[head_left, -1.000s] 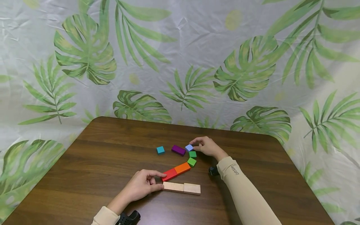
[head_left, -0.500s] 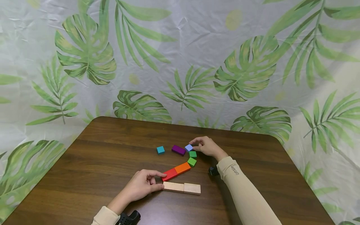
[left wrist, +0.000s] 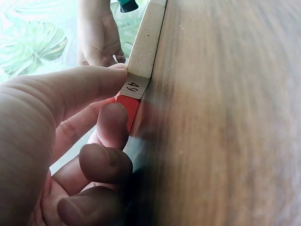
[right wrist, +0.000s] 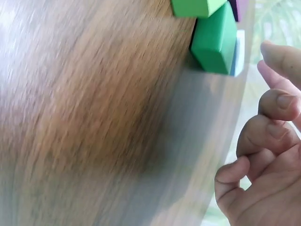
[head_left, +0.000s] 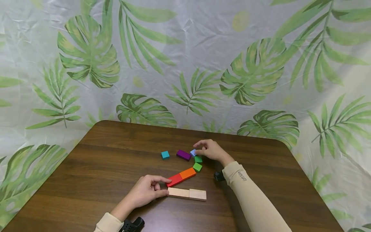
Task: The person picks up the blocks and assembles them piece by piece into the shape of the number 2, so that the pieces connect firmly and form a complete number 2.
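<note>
My left hand (head_left: 146, 190) touches the left ends of a red block (head_left: 175, 179) and a plain wooden block (head_left: 178, 192), index finger at the red one and thumb at the wooden one. The left wrist view shows "49" on the wooden block's end (left wrist: 132, 86). My right hand (head_left: 213, 150) hovers by a light blue block (head_left: 193, 152), partly hidden by the thumb. In the right wrist view, its fingertips stand a little apart from that block. A dark green block (head_left: 198, 159) adjoins the blue one. A light green block (head_left: 197, 167) and an orange block (head_left: 188, 173) continue the curve to the red block.
A purple block (head_left: 184, 155) lies left of the blue one, and a teal block (head_left: 165, 155) is farther left. A second wooden block (head_left: 197, 194) extends the first. All rest on a brown table (head_left: 116, 151), before a leaf-patterned cloth (head_left: 185, 58).
My right hand has shifted slightly left and back, its thumb now covering part of the light blue block. The left hand and the other blocks stay put.
</note>
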The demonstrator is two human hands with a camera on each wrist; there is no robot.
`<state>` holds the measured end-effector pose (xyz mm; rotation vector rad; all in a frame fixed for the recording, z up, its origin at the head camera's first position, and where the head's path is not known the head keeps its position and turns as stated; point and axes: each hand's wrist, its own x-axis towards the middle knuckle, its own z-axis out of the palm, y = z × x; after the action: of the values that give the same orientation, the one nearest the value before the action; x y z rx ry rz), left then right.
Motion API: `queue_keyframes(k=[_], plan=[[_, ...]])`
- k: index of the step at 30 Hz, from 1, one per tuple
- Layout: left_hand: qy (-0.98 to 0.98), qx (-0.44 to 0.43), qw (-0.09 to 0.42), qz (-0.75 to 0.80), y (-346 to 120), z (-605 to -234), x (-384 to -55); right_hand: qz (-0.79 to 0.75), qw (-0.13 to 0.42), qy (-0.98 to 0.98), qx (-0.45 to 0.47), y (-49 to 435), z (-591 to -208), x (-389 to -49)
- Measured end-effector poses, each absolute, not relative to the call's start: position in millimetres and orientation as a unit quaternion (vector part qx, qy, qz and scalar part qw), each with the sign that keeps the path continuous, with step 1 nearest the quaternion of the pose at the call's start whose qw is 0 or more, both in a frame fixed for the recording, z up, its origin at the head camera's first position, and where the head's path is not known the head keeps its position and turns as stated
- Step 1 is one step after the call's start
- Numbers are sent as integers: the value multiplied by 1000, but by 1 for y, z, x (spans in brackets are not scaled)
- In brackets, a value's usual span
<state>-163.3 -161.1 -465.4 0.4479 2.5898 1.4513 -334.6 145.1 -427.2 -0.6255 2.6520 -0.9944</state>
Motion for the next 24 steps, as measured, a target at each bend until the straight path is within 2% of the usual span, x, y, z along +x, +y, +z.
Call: queue_keyframes(k=[8, 24], plan=[[862, 150, 65, 480, -162, -467, -163, -338, 124, 901, -241, 128, -426, -331], [865, 155, 62, 474, -162, -471, -165, -307, 127, 917, -221, 106, -428, -324]])
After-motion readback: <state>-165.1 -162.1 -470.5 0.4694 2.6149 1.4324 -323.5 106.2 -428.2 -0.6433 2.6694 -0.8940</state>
